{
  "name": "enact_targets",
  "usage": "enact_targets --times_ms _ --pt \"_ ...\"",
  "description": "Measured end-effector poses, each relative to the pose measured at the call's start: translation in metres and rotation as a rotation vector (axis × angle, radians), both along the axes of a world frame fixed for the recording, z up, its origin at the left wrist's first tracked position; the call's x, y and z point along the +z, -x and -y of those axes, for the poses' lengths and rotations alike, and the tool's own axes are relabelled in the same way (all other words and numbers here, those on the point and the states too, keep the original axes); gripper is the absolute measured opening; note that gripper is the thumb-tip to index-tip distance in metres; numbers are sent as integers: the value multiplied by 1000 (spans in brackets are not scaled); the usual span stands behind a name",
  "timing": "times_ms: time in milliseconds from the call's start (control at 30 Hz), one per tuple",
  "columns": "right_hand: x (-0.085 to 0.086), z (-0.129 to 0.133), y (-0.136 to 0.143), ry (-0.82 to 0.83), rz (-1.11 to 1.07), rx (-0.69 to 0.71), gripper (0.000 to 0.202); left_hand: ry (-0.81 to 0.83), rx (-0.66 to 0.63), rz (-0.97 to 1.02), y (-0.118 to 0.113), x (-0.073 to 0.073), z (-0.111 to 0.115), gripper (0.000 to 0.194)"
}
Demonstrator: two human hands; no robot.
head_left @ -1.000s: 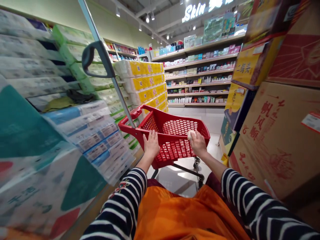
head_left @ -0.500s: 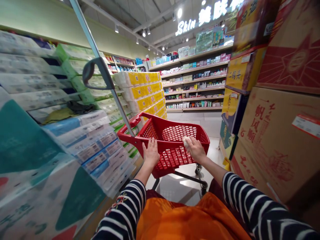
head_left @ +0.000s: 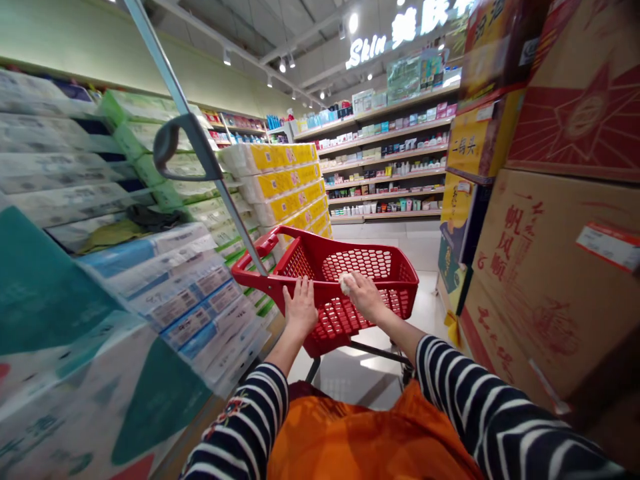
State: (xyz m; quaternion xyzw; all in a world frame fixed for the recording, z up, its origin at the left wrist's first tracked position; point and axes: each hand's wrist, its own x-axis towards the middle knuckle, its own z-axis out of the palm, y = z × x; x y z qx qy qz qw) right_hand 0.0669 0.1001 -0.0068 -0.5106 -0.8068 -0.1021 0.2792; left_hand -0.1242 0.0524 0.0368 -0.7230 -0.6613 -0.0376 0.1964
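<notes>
Gripping a white wad, perhaps a bunched cloth, the person's right hand has its fingers curled closed around it, right at the near rim of the red shopping cart. The left hand lies open on that same rim, fingers spread a little, nearer the cart's handle end and holding nothing. From that end a metal pole with a grey grip slants up. I see yellow-wrapped packs stacked behind the cart, cardboard boxes to its right, and stocked shelves beyond it.
</notes>
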Motion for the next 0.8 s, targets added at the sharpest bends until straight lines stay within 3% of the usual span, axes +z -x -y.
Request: enact_targets --times_ms 233,467,633,800 --pt "-2 2 -87 56 -59 -171 38 -28 -7 82 -1 -3 1 70" --pt "-3 -6 -115 115 -129 -42 39 -44 -18 139 -3 -7 2 69" --pt "-15 -8 -143 96 -215 -84 39 -80 -26 208 -7 -10 1 73" --pt "-19 -14 -155 97 -296 26 39 -149 -57 292 -10 -15 -4 73"
